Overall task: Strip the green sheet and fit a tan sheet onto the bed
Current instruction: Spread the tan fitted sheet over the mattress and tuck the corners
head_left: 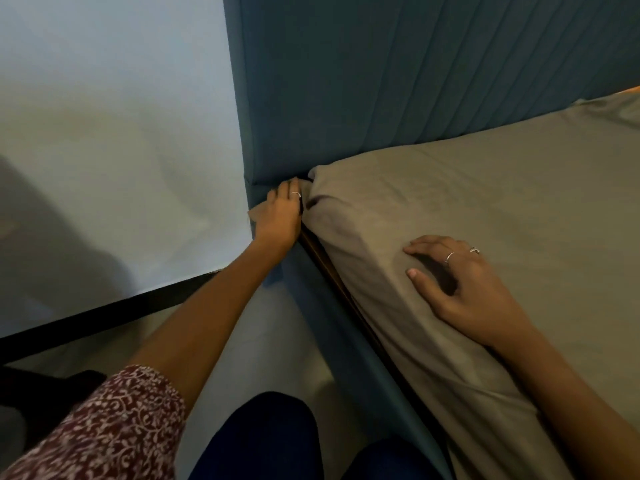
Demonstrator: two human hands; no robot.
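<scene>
A: Tan sheet [485,209] — where does it lie?

B: Right half of the frame, spread over the mattress top and wrapped down its near side. Creased, bunched at the corner near frame centre, where the mattress meets the blue padded headboard [346,81].

A: Left hand [280,216]?

B: Centre of frame, reaching to that corner. Back of the hand faces the camera, a ring on one finger. Fingertips go down into the gap beside the bunched corner, against the headboard's base. A scrap of tan cloth shows just under the hand's left edge. Fingers look curled into the fabric, but the tips are hidden; I cannot tell for sure whether it grips the sheet or only pushes it.

A: Right hand [460,282]?

B: Right of centre, lower than the left. Palm down on the mattress edge, fingers spread wide and fairly straight, thumb apart, pressing the sheet flat. Two rings visible. Holds nothing.

A: Hands relative to each other?

B: Well apart, the left further up the frame at the corner.

A: The rest?

B: Blue bed frame rail [332,323] running diagonally from centre to the bottom, just beside the sheet's hanging edge. Pale wall [114,116] in the upper left. Dark skirting strip [104,313] crossing the left side. Patterned maroon sleeve [104,427] at lower left. Dark trousers [263,438] at bottom centre. No green sheet in view.
</scene>
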